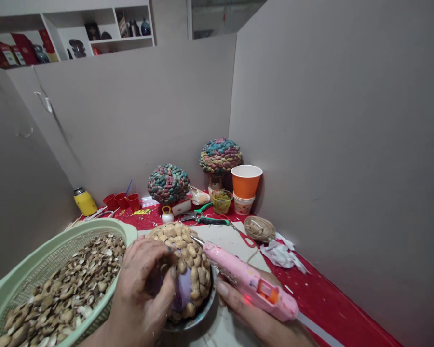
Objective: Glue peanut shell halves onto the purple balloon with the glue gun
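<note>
A purple dome (pixel 183 288), partly covered with peanut shells (pixel 197 262), rests in a shallow bowl (pixel 198 322). My left hand (pixel 144 282) is at the dome's left side, fingers curled and thumb near the bare purple patch. Whatever lies between those fingertips is hidden. In my right hand (pixel 249 311) is a pink hot glue gun (pixel 251 279), its metal nozzle close to the upper right of the shells. A white glue stick (pixel 320 332) sticks out of the gun's back end.
A green basket (pixel 128 231) of shells stands at left. Behind are two colourful shell-covered domes (pixel 169 184) (pixel 220 156), pliers (pixel 213 220), scissors (pixel 246 237), orange paper cups (pixel 246 180), twine (pixel 259 229) and crumpled tissue (pixel 284 255). Grey partitions (pixel 332 120) enclose the red-covered table (pixel 332 308).
</note>
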### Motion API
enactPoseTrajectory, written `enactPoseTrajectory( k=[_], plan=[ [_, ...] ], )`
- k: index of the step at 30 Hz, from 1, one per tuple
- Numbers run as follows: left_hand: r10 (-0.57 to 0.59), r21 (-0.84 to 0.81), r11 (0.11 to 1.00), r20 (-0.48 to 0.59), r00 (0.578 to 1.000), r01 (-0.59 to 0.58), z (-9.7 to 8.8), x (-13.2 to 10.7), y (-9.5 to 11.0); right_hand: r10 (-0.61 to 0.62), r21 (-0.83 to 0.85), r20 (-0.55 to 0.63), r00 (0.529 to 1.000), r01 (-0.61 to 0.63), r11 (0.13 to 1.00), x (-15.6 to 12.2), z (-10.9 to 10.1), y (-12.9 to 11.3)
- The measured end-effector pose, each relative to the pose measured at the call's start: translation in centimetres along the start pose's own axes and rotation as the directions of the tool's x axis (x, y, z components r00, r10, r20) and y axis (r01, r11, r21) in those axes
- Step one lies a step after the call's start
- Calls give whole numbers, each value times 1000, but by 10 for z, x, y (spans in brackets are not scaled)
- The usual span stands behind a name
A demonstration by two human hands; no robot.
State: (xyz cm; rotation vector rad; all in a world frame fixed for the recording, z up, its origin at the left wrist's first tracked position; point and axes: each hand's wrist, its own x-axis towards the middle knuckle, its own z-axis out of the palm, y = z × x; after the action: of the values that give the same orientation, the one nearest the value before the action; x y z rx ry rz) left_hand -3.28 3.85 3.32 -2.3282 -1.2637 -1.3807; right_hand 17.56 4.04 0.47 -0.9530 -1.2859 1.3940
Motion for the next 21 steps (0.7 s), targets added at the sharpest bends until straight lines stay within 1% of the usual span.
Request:
enactPoseTrajectory(
  k=[3, 7, 11, 13, 14, 17, 19, 21],
  plan=[
    [-56, 16, 998, -49, 997, 57, 4, -4, -1, 18, 7, -18, 1000, -18, 1000, 0, -1, 3],
    [-101, 19, 995, -50, 994, 102, 7, -6, -3, -1, -26, -1, 1000, 1, 1000, 1, -4, 9],
    [-74, 27, 997, -43, 996, 75, 6, -5, -4, -39, -24, 13, 999, 40, 999, 1, -6, 13],
    [-61, 32, 997, -55, 997, 63, 6, -6, -4, -30, -35, -1, 1000, 30, 999, 1, -7, 13],
    [-73, 22, 997, -61, 995, 74, 6, -6, -4, -15, -49, -15, 1000, 14, 999, 0, -8, 14],
    [-169, -77, 984, -70, 983, 164, 8, -8, -4, -10, -83, -36, 999, 7, 996, -1, -7, 12],
    [-257, -173, 955, -81, 963, 240, 7, -8, -2, -54, -82, -50, 997, 49, 995, -1, -6, 10],
    [-333, -274, 916, -108, 937, 294, 2, -6, 2, -50, -67, -70, 996, 46, 997, -1, -5, 9]
  ],
)
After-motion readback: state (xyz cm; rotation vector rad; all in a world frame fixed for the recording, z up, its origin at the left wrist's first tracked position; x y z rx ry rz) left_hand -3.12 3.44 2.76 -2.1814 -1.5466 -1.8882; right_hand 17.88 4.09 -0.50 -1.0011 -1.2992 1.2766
